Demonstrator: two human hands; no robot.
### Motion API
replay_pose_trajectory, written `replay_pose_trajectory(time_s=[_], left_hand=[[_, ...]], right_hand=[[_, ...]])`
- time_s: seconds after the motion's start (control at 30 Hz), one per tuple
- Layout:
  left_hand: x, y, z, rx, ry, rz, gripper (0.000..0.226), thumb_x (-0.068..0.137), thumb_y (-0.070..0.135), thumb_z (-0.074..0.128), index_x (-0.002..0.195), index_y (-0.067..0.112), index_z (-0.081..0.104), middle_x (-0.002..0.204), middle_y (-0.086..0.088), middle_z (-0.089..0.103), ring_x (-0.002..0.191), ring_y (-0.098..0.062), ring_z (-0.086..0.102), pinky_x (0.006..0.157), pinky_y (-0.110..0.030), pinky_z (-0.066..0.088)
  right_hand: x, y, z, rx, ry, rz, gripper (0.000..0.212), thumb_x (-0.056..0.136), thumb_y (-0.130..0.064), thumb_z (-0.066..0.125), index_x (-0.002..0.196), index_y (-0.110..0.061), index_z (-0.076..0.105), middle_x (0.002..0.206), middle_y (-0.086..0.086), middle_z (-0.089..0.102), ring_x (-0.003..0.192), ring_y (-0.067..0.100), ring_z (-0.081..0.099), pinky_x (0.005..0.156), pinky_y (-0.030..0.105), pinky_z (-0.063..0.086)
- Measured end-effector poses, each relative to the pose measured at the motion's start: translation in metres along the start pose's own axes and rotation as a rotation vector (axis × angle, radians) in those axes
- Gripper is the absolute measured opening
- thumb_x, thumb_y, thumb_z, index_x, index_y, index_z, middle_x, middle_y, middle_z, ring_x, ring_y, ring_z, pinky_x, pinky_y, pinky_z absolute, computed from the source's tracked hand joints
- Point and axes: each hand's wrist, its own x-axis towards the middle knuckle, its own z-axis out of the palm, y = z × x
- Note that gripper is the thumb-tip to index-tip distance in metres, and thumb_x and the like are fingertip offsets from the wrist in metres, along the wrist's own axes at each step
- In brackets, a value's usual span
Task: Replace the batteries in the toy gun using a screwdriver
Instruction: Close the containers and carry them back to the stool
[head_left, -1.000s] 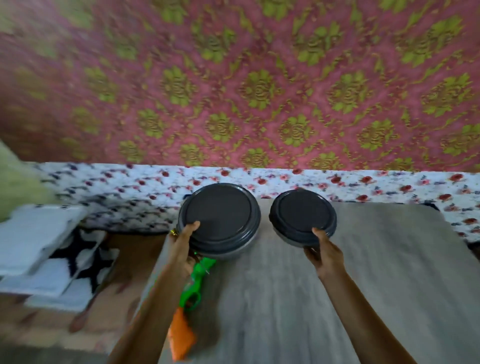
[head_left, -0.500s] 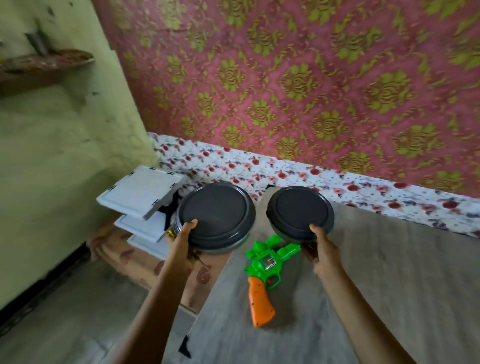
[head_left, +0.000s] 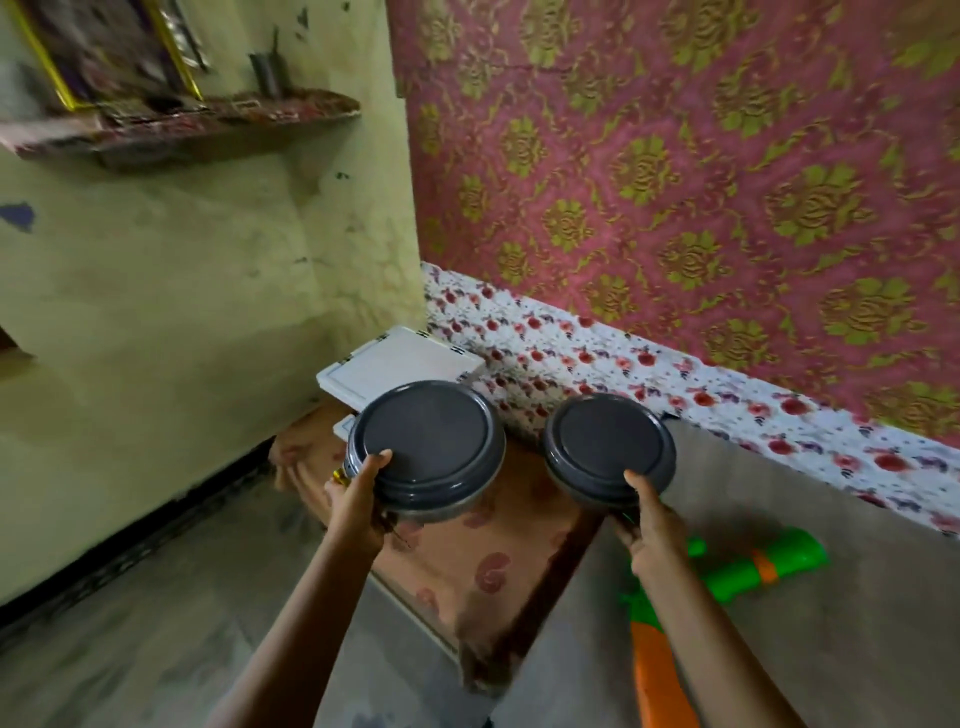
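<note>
Two lidded pots: left hand (head_left: 358, 499) grips larger pot (head_left: 426, 441), right hand (head_left: 649, 525) smaller pot (head_left: 608, 447); contents hidden. Right forearm (head_left: 696, 629) partly covers toy gun (head_left: 779, 566).

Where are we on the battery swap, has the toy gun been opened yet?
Nothing looks done: the toy gun lies on the table, untouched, partly hidden by the right forearm. In hand: the left hand grips the left container, out past the table edge; the right hand grips the right container, both round with dark lids. Left: the whole job; no screwdriver or batteries in view.
</note>
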Motion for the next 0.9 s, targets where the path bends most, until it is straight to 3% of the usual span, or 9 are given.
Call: replay_pose_trajectory(time_s=[0.1, 0.2, 0.37, 0.43, 0.53, 0.8, 0.9], left_hand=[[0.049, 0.036, -0.027, -0.012, 0.023, 0.039, 0.052, 0.075, 0.022, 0.073, 0.117, 0.019, 0.043, 0.103, -0.007, 0.062, 0.082, -0.023, 0.061, 0.069, -0.038, 0.05], [0.088, 0.07, -0.048, -0.001, 0.014, 0.033, 0.055, 0.078, 0.019, 0.072, 0.123, 0.02, 0.041, 0.103, -0.007, 0.06, 0.083, -0.024, 0.061, 0.084, -0.049, 0.049], [0.147, 0.123, -0.075, 0.06, 0.024, 0.056, 0.05, 0.081, 0.02, 0.07, 0.115, 0.019, 0.034, 0.099, -0.006, 0.054, 0.08, -0.022, 0.058, 0.066, -0.038, 0.048], [0.167, 0.137, -0.084, 0.069, -0.002, 0.037, 0.057, 0.078, 0.022, 0.072, 0.123, 0.019, 0.037, 0.109, -0.009, 0.057, 0.089, -0.025, 0.061, 0.066, -0.039, 0.051], [0.193, 0.152, -0.092, 0.066, 0.007, 0.017, 0.067, 0.075, 0.024, 0.075, 0.131, 0.021, 0.038, 0.12, -0.012, 0.057, 0.096, -0.028, 0.062, 0.064, -0.039, 0.053], [0.262, 0.172, -0.091, 0.1, 0.086, 0.009, 0.052, 0.08, 0.019, 0.07, 0.118, 0.017, 0.035, 0.105, -0.008, 0.055, 0.083, -0.022, 0.059, 0.066, -0.038, 0.049], [0.288, 0.181, -0.089, 0.123, 0.091, 0.017, 0.058, 0.08, 0.022, 0.071, 0.126, 0.016, 0.037, 0.109, -0.01, 0.055, 0.081, -0.024, 0.059, 0.061, -0.037, 0.046]], right_hand=[[0.0, 0.032, 0.063, -0.009, -0.029, 0.012, 0.06, 0.074, -0.021, 0.074, 0.126, -0.008, 0.048, 0.13, 0.011, 0.05, 0.111, 0.026, 0.052, 0.081, 0.036, 0.05], [-0.01, 0.057, 0.122, 0.01, -0.03, 0.052, 0.069, 0.074, -0.022, 0.075, 0.133, -0.012, 0.042, 0.138, 0.011, 0.044, 0.12, 0.028, 0.049, 0.084, 0.038, 0.05], [-0.016, 0.088, 0.196, 0.08, -0.05, 0.08, 0.064, 0.076, -0.02, 0.074, 0.131, -0.012, 0.043, 0.139, 0.009, 0.042, 0.112, 0.025, 0.05, 0.085, 0.037, 0.05], [-0.015, 0.096, 0.219, 0.099, -0.075, 0.086, 0.051, 0.076, -0.02, 0.073, 0.12, -0.013, 0.048, 0.136, 0.009, 0.046, 0.113, 0.025, 0.051, 0.085, 0.036, 0.051], [-0.01, 0.105, 0.25, 0.105, -0.064, 0.071, 0.054, 0.073, -0.02, 0.075, 0.119, -0.012, 0.048, 0.134, 0.011, 0.048, 0.115, 0.027, 0.053, 0.083, 0.036, 0.051], [0.034, 0.111, 0.324, 0.117, 0.012, 0.103, 0.06, 0.074, -0.011, 0.074, 0.127, -0.004, 0.046, 0.135, 0.015, 0.046, 0.121, 0.032, 0.049, 0.093, 0.043, 0.05], [0.057, 0.117, 0.348, 0.081, 0.043, 0.137, 0.059, 0.073, -0.012, 0.076, 0.124, -0.004, 0.047, 0.135, 0.015, 0.046, 0.12, 0.031, 0.049, 0.093, 0.044, 0.05]])
